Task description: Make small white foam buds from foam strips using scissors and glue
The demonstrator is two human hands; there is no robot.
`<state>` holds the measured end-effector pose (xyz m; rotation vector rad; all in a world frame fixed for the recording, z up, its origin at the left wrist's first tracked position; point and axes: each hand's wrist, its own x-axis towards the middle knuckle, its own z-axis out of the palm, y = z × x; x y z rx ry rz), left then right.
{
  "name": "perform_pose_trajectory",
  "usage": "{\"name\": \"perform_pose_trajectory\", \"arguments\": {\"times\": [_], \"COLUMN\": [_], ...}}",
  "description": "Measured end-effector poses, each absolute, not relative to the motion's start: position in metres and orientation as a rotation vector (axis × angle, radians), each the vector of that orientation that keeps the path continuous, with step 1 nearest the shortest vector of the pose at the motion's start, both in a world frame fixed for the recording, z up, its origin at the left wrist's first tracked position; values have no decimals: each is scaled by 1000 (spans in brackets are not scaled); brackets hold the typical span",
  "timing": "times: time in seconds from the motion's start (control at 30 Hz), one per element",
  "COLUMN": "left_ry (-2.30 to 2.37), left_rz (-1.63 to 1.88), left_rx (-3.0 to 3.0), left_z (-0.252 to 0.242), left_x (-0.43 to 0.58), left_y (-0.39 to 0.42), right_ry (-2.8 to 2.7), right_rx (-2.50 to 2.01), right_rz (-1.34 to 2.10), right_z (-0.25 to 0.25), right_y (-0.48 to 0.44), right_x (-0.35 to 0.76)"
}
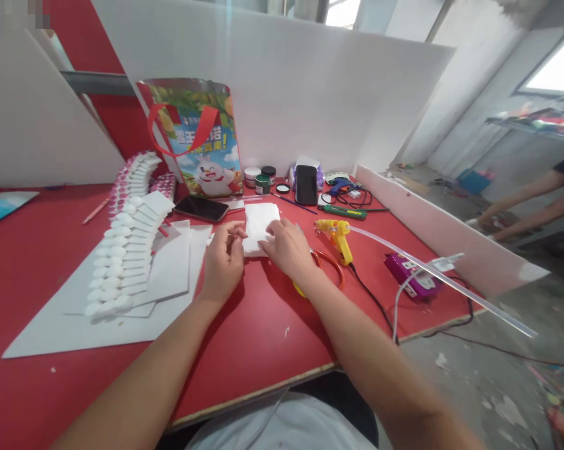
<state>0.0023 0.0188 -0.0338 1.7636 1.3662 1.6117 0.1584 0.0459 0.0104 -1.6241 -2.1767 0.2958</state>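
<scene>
A small stack of soft white sheets, like tissues (262, 217), lies on the red table in front of me. At its left edge is my left hand (224, 259), fingers loosely curled and thumb apart from them. My right hand (290, 249) bends over the right side of the stack, with its thumb and fingers gripping the near right corner. Orange-handled scissors (334, 267) lie partly hidden beneath my right wrist. Just right of them, a yellow hot glue gun (338, 234) has a long clear glue stick (431, 269) in its back.
White-tipped strips (117, 262) fan out on grey boards (172, 269) at left. Behind stand a gift bag (211, 147), phones (201, 208) and paint jars (263, 184). A purple box (413, 278) and cables lie right, beside a low white board (441, 219). Another person's arms (529, 194) show far right.
</scene>
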Motion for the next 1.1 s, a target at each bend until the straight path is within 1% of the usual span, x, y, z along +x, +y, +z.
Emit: {"name": "perform_pose_trajectory", "arguments": {"times": [0.2,0.6,0.87,1.0,1.1], "left_ry": [1386,1372,1372,1373,1394], "left_rz": [1633,1611,1607,1602,1627], "left_rx": [1651,1552,1576,1558,1512], "left_z": [-32,-29,-30,-30,-29], "left_x": [3,5,5,5,5], "left_y": [21,19,21,20,21], "right_ry": [-2130,-2037,-2134,-2042,-1812], "right_rx": [-1588,-1554,-1503,-1456,-1380], "right_rz": [442,459,485,476,617], "right_z": [-11,-7,-14,-15,-11], "right_y": [59,60,64,67,68], "right_x": [177,175,174,177,180]}}
